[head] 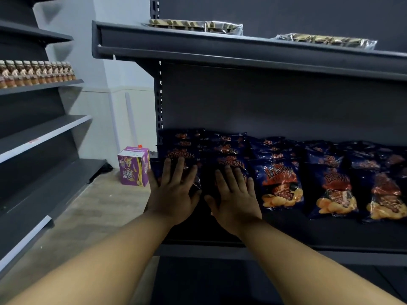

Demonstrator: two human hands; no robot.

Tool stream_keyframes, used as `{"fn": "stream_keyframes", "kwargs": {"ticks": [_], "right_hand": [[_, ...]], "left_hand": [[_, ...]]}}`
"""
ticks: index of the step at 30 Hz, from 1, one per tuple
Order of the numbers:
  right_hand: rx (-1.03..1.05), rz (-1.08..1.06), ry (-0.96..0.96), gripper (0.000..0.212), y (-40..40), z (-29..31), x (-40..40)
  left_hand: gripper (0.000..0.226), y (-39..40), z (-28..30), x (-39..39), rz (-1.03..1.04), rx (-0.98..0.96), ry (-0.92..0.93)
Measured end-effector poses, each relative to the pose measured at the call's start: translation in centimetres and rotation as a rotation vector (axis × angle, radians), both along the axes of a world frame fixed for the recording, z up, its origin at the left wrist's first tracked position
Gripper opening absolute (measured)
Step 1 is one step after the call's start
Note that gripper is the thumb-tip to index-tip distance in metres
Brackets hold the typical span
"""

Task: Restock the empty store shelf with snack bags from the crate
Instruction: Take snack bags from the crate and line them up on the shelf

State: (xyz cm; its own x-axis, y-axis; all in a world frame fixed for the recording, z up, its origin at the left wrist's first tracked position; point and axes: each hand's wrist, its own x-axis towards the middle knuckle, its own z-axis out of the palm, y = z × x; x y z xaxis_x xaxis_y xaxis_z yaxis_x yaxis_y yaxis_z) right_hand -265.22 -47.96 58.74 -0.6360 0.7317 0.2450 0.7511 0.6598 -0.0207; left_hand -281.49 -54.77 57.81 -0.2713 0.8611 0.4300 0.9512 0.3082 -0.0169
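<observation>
Dark blue snack bags with red print and pictured chips lie in overlapping rows on the dark grey shelf (pixel 330 230). My left hand (pixel 174 194) lies flat, fingers straight and spread, on the leftmost front snack bag (pixel 176 154). Beside it my right hand (pixel 235 201) presses flat on the second front bag (pixel 229 160). To their right lie more front bags, one (pixel 279 183) right next to my right hand, another (pixel 334 190) farther along and one (pixel 385 194) at the frame edge. No crate is in view.
The shelf above (pixel 242 51) carries two clear-wrapped packs (pixel 198 26). A purple carton (pixel 133 166) stands on the wooden floor left of the shelf unit. The shelving at left (pixel 44 128) holds a row of small bottles (pixel 37 72).
</observation>
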Motion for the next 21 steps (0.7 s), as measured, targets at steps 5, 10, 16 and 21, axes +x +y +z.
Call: {"fn": "stream_keyframes", "kwargs": {"ticks": [5,10,16,21], "right_hand": [[0.019,0.001,0.015,0.083,1.5,-0.5,-0.9],[0.029,-0.006,0.023,0.083,2.1,-1.0,-1.3],[0.02,-0.005,0.027,0.084,1.7,-0.5,-1.1],[0.012,0.0,0.037,0.086,1.1,-0.2,-0.4]], "left_hand": [[0.073,1.6,-0.7,-0.9,-0.016,0.024,0.042],[0.07,2.3,-1.3,-1.4,-0.054,0.06,0.055],[0.066,2.0,-1.0,-1.5,-0.066,0.071,0.045],[0.057,1.3,-0.7,-1.2,-0.071,0.1,0.04]]}}
